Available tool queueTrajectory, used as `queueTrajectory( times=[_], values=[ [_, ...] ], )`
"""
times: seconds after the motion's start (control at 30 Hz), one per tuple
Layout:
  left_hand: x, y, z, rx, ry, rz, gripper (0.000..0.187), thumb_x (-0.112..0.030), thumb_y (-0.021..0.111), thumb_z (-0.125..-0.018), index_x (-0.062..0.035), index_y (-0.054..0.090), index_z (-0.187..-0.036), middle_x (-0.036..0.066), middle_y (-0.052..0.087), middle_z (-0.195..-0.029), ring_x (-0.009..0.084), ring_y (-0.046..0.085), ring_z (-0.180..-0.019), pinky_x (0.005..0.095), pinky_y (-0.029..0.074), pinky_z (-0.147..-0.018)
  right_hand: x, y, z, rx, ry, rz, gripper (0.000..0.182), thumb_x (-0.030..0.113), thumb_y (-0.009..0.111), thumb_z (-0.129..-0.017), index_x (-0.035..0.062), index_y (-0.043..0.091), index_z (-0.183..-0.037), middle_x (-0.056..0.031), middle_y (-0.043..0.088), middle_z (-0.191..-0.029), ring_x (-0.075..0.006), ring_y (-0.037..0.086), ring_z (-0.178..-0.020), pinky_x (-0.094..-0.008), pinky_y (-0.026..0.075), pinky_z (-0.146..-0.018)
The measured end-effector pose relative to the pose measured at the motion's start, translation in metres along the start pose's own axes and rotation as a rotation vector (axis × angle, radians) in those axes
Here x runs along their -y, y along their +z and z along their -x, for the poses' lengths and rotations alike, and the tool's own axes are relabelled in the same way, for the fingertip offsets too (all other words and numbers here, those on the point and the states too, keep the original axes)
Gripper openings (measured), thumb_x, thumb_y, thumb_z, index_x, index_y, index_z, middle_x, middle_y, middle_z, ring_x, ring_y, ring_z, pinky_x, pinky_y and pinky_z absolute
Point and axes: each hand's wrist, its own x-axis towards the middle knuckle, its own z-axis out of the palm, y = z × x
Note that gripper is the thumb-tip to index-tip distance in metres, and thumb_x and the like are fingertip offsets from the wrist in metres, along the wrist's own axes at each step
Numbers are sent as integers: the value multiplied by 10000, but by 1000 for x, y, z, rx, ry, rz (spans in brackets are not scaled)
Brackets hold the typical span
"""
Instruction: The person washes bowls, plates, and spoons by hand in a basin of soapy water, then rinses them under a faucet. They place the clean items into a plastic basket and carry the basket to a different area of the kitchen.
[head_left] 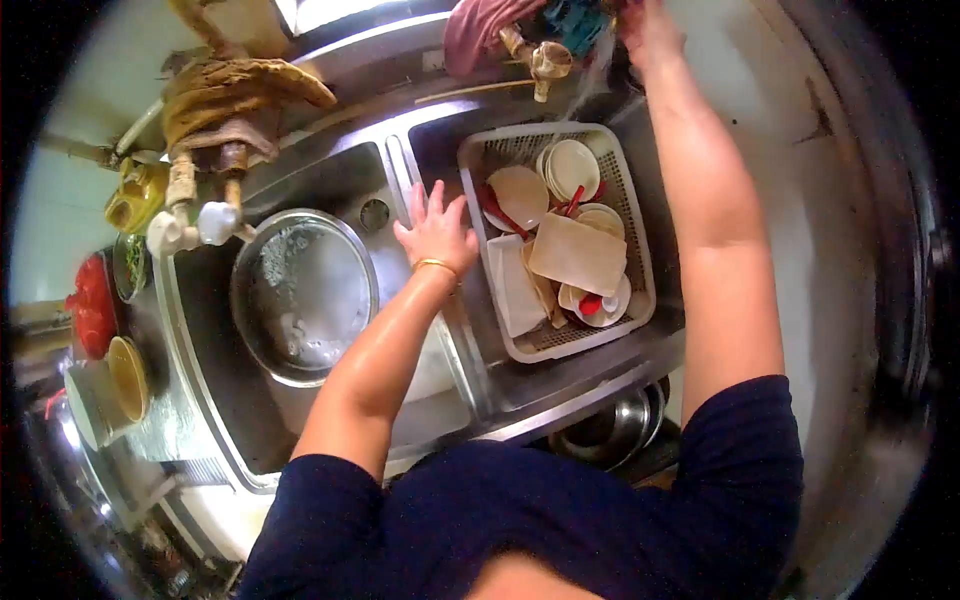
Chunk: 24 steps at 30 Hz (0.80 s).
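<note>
My left hand hovers over the divider between the two sink basins, fingers spread, holding nothing. At the top edge of the head view, my right hand reaches up beside a teal cloth; its fingers are partly cut off, so any grip on something cannot be made out. A stream of water runs down near it toward the right basin. Standing in that basin, a white plastic basket holds several small plates, a rectangular pale tray and red-handled utensils.
The left basin holds a metal bowl of sudsy water. Taps and a second tap draped with a brown cloth project over the sink. A red object and a yellow container stand left. Metal bowls sit below the front edge.
</note>
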Motion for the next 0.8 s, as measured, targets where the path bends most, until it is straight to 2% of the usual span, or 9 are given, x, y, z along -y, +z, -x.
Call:
queueTrajectory(
  times=[0.2,0.3,0.33,0.43,0.57,0.63,0.7,0.77,0.8],
  values=[
    [-1,7,-6,-68,29,-8,433,-274,634,-723,-232,613,-1153,17,388,-1439,234,177,-1413,635,282,-966,-36,-6,20,202,279,-175,490,505,305,-968,143,588,-797,14,547,-671,-142,493,-571,-263,393,-518],
    [3,9,-5,-68,45,-20,402,-265,635,-719,-226,635,-1119,13,422,-1414,238,180,-1413,631,278,-956,-116,-53,-9,1097,205,-551,369,434,396,-950,155,586,-800,23,533,-674,-157,515,-622,-288,429,-581],
    [3,9,-6,-65,49,-29,393,-263,635,-718,-225,640,-1109,13,430,-1407,239,181,-1413,629,277,-954,-91,-35,32,382,449,-448,302,363,448,-931,121,595,-828,-19,554,-698,-197,551,-666,-352,458,-602],
    [3,13,-9,-117,66,-82,356,-292,651,-720,-249,659,-1073,-6,484,-1361,256,231,-1396,608,309,-927,-51,-1,88,894,365,-158,277,321,517,-910,66,624,-909,-82,601,-783,-236,588,-749,-417,484,-667],
    [5,17,-10,-120,67,-78,323,-291,640,-723,-260,673,-1042,-22,505,-1341,255,235,-1395,620,312,-926,-121,-82,85,843,675,-118,307,200,591,-888,28,586,-1142,-98,632,-1102,-210,613,-997,-367,495,-861],
    [5,15,-9,-124,70,-74,315,-288,636,-724,-261,675,-1036,-24,507,-1339,257,242,-1392,618,315,-922,-176,-125,140,963,55,932,374,189,605,-856,44,553,-1196,-134,605,-1182,-246,585,-1088,-393,473,-918],
    [7,16,-11,-151,84,-62,295,-287,635,-724,-258,680,-1014,-30,521,-1321,263,262,-1382,608,317,-919,-204,-143,206,1143,-4,1243,406,185,638,-812,74,560,-1196,-145,610,-1158,-236,569,-1102,-368,463,-930],
    [8,19,-10,-159,97,-46,286,-289,635,-725,-256,682,-1005,-33,529,-1311,265,271,-1378,606,316,-920,-235,-152,243,1246,-476,1103,491,88,665,-742,67,554,-1220,-160,630,-1113,-309,626,-960,-387,497,-859],
    [9,21,-11,-165,90,-46,270,-297,634,-726,-252,689,-986,-35,551,-1282,265,275,-1375,604,313,-924,-243,-155,245,1264,-282,1132,473,91,675,-735,67,570,-1195,-157,636,-1091,-304,628,-943,-391,499,-836]
  ],
)
